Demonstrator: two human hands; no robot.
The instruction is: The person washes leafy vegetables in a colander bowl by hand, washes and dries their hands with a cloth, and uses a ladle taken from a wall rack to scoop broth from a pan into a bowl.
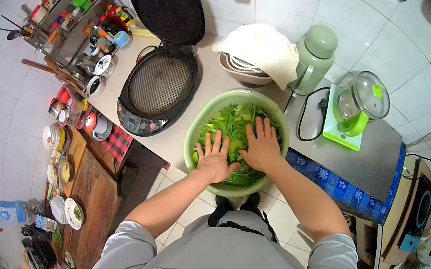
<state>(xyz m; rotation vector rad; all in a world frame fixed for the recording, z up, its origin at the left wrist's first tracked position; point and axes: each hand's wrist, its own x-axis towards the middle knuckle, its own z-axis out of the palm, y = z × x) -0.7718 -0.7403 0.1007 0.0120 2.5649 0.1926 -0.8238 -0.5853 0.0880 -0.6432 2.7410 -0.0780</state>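
A light green basket (196,123) holds a heap of leafy green vegetables (232,126). My left hand (215,160) lies on the leaves at the basket's near left side, its fingers spread and pointing away from me. On the right side of the heap rests my right hand (262,146), also flat with the fingers apart. Neither hand grips anything. The thumbs point toward each other, with leaves showing between them. Under the hands, part of the greens is hidden.
Left of the basket stands an open electric griddle (159,83). Behind are a cloth-covered bowl (257,51) and a green thermos (315,60). A glass kettle (365,96) sits at right. A spice rack (70,21) and wooden table (94,188) are at left.
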